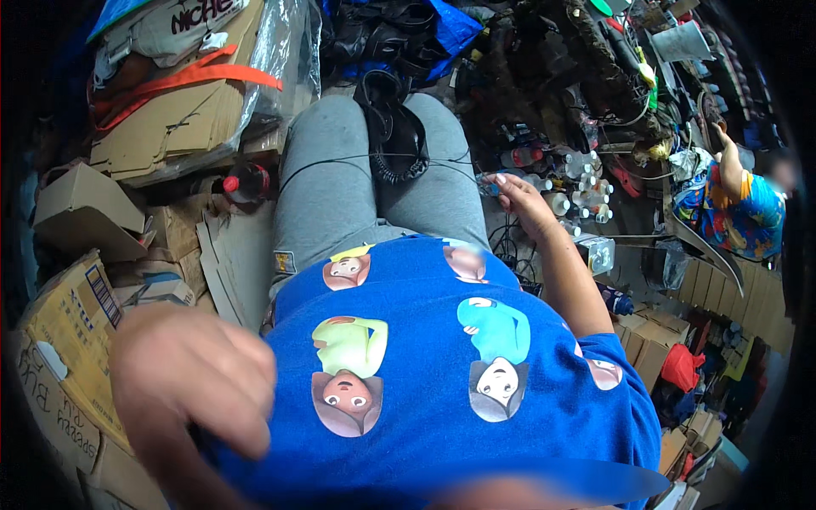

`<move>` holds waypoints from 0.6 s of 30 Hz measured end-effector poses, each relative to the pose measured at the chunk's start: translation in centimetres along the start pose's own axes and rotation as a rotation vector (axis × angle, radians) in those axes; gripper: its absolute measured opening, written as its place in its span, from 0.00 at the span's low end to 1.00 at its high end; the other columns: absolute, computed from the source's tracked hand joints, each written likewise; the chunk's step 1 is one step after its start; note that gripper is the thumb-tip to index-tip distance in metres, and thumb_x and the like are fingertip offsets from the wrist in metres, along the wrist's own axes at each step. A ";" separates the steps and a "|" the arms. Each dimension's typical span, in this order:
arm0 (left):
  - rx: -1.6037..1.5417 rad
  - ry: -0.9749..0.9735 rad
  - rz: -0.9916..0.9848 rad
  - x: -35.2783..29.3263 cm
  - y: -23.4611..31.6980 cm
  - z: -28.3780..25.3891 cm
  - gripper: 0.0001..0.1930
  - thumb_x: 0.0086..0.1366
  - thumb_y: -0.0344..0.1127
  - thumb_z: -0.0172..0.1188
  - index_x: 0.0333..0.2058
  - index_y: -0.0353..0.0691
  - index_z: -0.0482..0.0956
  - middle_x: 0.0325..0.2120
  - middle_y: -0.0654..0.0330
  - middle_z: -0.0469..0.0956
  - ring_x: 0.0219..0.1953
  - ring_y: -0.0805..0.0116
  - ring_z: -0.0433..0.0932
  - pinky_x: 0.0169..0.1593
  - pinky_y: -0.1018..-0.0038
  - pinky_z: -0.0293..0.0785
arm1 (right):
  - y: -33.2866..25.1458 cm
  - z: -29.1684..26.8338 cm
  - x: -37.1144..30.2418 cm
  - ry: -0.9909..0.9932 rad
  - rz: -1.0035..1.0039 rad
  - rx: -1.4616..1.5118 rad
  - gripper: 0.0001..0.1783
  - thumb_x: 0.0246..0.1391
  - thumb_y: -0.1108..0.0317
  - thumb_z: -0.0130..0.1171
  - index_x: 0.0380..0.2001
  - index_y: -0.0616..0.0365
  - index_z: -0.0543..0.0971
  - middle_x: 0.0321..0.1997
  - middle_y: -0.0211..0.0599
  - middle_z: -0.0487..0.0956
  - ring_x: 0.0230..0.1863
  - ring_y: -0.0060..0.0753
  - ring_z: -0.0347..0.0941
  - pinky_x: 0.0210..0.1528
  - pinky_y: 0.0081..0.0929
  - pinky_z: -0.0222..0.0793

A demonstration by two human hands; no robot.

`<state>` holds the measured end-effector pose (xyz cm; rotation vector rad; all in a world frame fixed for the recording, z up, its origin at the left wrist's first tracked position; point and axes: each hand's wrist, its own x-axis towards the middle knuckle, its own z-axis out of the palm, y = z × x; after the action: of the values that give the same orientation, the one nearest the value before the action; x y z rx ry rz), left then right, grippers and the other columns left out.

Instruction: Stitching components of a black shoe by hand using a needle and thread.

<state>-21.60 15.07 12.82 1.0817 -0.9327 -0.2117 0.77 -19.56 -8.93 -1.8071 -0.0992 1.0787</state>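
Note:
A black shoe [398, 140] is held between my knees, its toe end toward me with a row of stitches along its rim. Thin black thread [336, 160] runs out from the shoe to both sides across my grey trousers. Right of my thigh, my right hand [525, 204] has its thumb and fingers pinched together near the thread's right side; what they hold is too small to make out. My left hand [195, 374] is raised close at the lower left, blurred, with its fingers curled in. Whatever it may hold is hidden.
Flattened cardboard [170, 127] with a red strap and open boxes [85, 212] pile up on the left, beside a red-capped bottle [246, 185]. Several plastic bottles [582, 191] stand on the right. Black shoes [382, 38] lie ahead. Another person [739, 204] is at far right.

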 end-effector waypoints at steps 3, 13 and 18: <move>-0.252 -0.187 -0.079 2.6 -0.5 -0.4 0.15 0.51 0.36 0.70 0.32 0.32 0.81 0.25 0.53 0.74 0.21 0.66 0.71 0.25 0.76 0.63 | 0.5 0.0 -0.1 0.002 -0.007 0.015 0.26 0.57 0.45 0.54 0.44 0.58 0.78 0.20 0.18 0.63 0.24 0.15 0.55 0.29 0.14 0.51; -0.569 -0.158 -0.038 2.7 -2.0 0.9 0.19 0.53 0.36 0.68 0.30 0.22 0.74 0.28 0.43 0.74 0.22 0.56 0.69 0.23 0.70 0.61 | 1.2 0.4 -0.4 -0.012 0.026 0.031 0.26 0.57 0.45 0.53 0.44 0.57 0.78 0.20 0.17 0.63 0.24 0.15 0.54 0.29 0.14 0.50; -0.410 -0.195 0.116 5.1 -1.6 0.9 0.15 0.51 0.40 0.68 0.31 0.34 0.79 0.20 0.50 0.70 0.18 0.58 0.68 0.20 0.69 0.60 | 0.2 1.0 -0.8 -0.018 0.027 0.007 0.23 0.56 0.46 0.54 0.45 0.52 0.77 0.19 0.15 0.62 0.22 0.12 0.54 0.27 0.13 0.48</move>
<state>-18.66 10.79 14.46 0.6338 -1.0670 -0.3988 -0.46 -19.35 -8.71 -1.7971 -0.0822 1.1137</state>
